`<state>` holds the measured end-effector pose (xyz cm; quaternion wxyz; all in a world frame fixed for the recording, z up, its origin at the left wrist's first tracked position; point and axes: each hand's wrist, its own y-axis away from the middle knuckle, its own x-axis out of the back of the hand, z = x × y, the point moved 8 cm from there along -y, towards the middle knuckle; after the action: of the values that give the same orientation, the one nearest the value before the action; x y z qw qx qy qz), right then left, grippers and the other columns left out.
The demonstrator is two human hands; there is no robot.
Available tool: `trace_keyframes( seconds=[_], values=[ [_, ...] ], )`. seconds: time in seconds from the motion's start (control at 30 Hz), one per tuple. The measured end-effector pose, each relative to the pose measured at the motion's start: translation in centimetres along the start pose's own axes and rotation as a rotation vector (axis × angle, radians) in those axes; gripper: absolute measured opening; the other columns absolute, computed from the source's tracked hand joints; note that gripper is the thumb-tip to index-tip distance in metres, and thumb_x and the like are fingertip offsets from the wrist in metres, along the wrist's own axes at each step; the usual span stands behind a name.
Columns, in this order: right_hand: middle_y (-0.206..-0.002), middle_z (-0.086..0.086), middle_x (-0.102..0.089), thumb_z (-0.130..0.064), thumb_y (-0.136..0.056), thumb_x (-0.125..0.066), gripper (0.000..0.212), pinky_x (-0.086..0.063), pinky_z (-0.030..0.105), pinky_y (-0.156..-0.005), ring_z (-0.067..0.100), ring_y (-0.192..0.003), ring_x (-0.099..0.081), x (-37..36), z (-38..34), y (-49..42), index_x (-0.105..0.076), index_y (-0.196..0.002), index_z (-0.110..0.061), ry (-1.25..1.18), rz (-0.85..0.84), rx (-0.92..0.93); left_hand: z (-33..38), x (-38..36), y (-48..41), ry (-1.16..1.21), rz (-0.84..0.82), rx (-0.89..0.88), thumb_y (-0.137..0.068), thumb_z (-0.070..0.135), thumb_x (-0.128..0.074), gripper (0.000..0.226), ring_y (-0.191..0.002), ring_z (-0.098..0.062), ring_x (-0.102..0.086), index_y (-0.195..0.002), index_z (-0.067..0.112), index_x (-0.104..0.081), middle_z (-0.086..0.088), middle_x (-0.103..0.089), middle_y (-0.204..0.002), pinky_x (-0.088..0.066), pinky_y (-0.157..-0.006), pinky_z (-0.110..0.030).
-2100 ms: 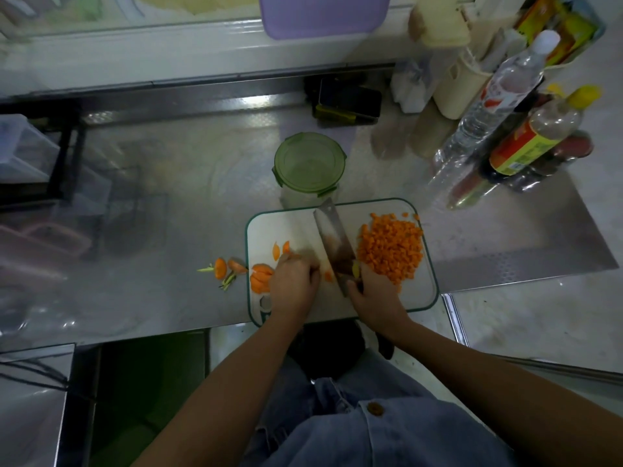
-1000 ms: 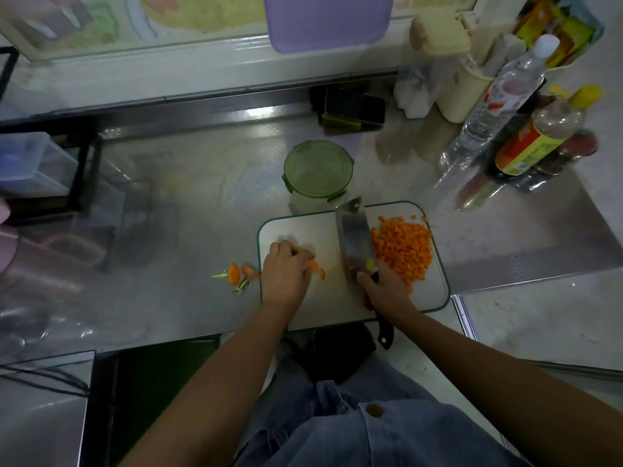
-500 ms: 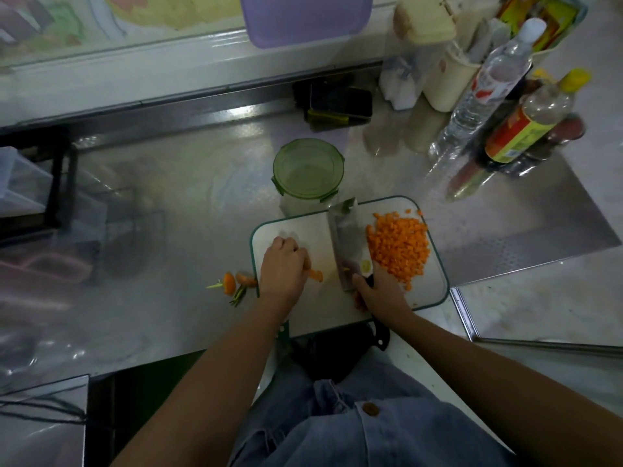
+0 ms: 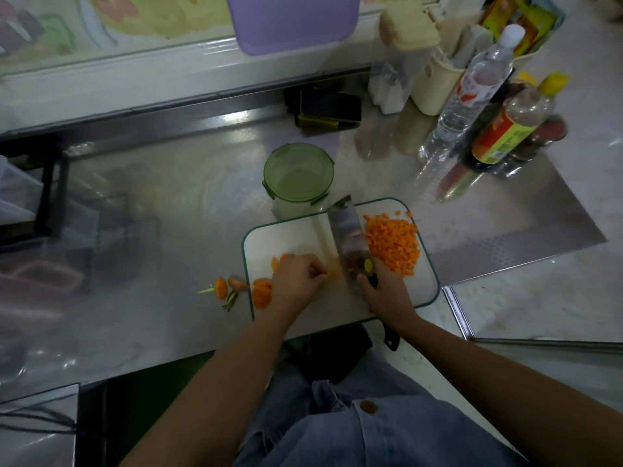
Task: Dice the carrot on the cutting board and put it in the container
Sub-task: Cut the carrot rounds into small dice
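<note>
L hand point(image 4: 296, 281) curled, pins carrot pcs point(image 4: 332, 274) mid cutting board point(image 4: 290, 235). R hand point(image 4: 387, 294) wraps knife point(image 4: 349, 237) handle; blade just right of L knuckles. Risk: pcs slip, blade nicks L hand. Diced pile point(image 4: 392, 242) far right; container point(image 4: 298, 173) beyond board, lid on.

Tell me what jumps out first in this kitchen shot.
A bright orange heap of diced carrot on the right of the cutting board grabs the eye. Left of it, the right hand grips a cleaver beside the left hand. A lidded green container stands behind the board.
</note>
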<state>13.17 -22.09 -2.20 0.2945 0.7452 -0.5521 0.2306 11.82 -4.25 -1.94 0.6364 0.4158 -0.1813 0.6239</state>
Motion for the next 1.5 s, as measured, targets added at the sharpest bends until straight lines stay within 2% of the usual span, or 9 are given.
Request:
trace_keyframes(
  seconds=[0.13,0.3,0.4,0.67,0.8,0.97,1.27,1.37,1.5],
  values=[
    [-0.074,0.008,-0.058,-0.013,-0.09,-0.056,0.016,-0.037,0.032,-0.057,0.021,-0.065,-0.052,1.0,-0.9,0.5,-0.057,-0.104,-0.006,0.097,-0.001,0.047,0.4,-2.1,0.2,-0.012,0.084,0.131,-0.08,0.033,-0.067,0.013,-0.086,-0.021,-0.061,-0.089,0.024,-0.069,-0.003,-0.067,-0.092,-0.052,-0.072,-0.035],
    [-0.073,0.009,-0.057,-0.017,-0.091,-0.053,0.012,-0.047,0.043,-0.06,0.027,-0.066,-0.056,0.6,-0.9,1.2,-0.054,-0.098,-0.007,0.161,-0.032,0.061,0.4,-2.4,0.4,-0.105,0.117,0.155,-0.085,0.038,-0.061,0.02,-0.099,-0.022,-0.054,-0.095,0.022,-0.068,-0.005,-0.064,-0.096,-0.042,-0.068,-0.031],
    [-0.07,0.004,-0.052,-0.019,-0.092,-0.052,0.011,-0.046,0.042,-0.059,0.024,-0.064,-0.053,0.5,-0.9,1.3,-0.053,-0.097,-0.009,0.188,-0.039,0.059,0.4,-2.1,0.5,-0.118,0.124,0.124,-0.085,0.039,-0.061,0.019,-0.1,-0.021,-0.053,-0.094,0.023,-0.068,-0.003,-0.065,-0.096,-0.038,-0.065,-0.029],
    [-0.069,0.003,-0.05,-0.017,-0.092,-0.053,0.011,-0.038,0.034,-0.055,0.022,-0.062,-0.05,1.1,-0.6,1.3,-0.053,-0.098,-0.008,0.216,-0.022,0.072,2.1,-2.3,0.8,-0.193,0.039,0.057,-0.087,0.041,-0.058,0.028,-0.1,-0.024,-0.051,-0.084,0.014,-0.067,-0.01,-0.06,-0.092,-0.044,-0.072,-0.033],
    [-0.077,0.009,-0.057,-0.017,-0.092,-0.053,0.018,-0.046,0.039,-0.059,0.026,-0.068,-0.055,1.2,-0.9,1.6,-0.054,-0.107,-0.008,0.229,-0.033,0.108,2.7,-2.2,0.8,-0.217,0.091,-0.037,-0.086,0.033,-0.057,0.019,-0.101,-0.023,-0.049,-0.089,0.017,-0.066,-0.006,-0.064,-0.09,-0.039,-0.072,-0.031],
    [-0.083,0.013,-0.064,-0.019,-0.091,-0.051,0.024,-0.051,0.042,-0.06,0.031,-0.07,-0.061,0.8,-1.6,1.8,-0.054,-0.114,-0.01,0.312,-0.089,0.177,2.9,-1.9,0.8,-0.209,0.108,-0.033,-0.084,0.028,-0.061,0.014,-0.104,-0.021,-0.048,-0.09,0.016,-0.067,-0.006,-0.063,-0.094,-0.038,-0.08,-0.029],
    [-0.071,0.011,-0.062,-0.019,-0.084,-0.049,0.029,-0.05,0.043,-0.049,0.031,-0.058,-0.058,1.0,-2.4,1.8,-0.051,-0.113,-0.015,0.349,-0.058,0.271,2.8,-1.8,1.0,-0.162,0.155,-0.004,-0.08,0.028,-0.062,0.015,-0.1,-0.023,-0.049,-0.084,0.015,-0.067,-0.008,-0.064,-0.088,-0.039,-0.076,-0.032],
    [-0.075,0.012,-0.062,-0.017,-0.087,-0.052,0.023,-0.051,0.042,-0.053,0.033,-0.064,-0.06,1.1,-2.3,1.6,-0.054,-0.109,-0.012,0.391,-0.104,0.279,3.1,-1.9,1.0,-0.183,0.18,-0.02,-0.08,0.031,-0.064,0.019,-0.098,-0.025,-0.051,-0.082,0.012,-0.068,-0.01,-0.066,-0.085,-0.041,-0.077,-0.034],
    [-0.078,0.012,-0.064,-0.018,-0.088,-0.052,0.031,-0.05,0.042,-0.053,0.034,-0.066,-0.06,0.7,-2.3,1.2,-0.055,-0.117,-0.011,0.442,-0.137,0.295,3.3,-1.9,0.9,-0.182,0.21,-0.027,-0.076,0.027,-0.068,0.017,-0.095,-0.028,-0.054,-0.081,0.011,-0.07,-0.011,-0.066,-0.08,-0.043,-0.067,-0.034]
  ],
)
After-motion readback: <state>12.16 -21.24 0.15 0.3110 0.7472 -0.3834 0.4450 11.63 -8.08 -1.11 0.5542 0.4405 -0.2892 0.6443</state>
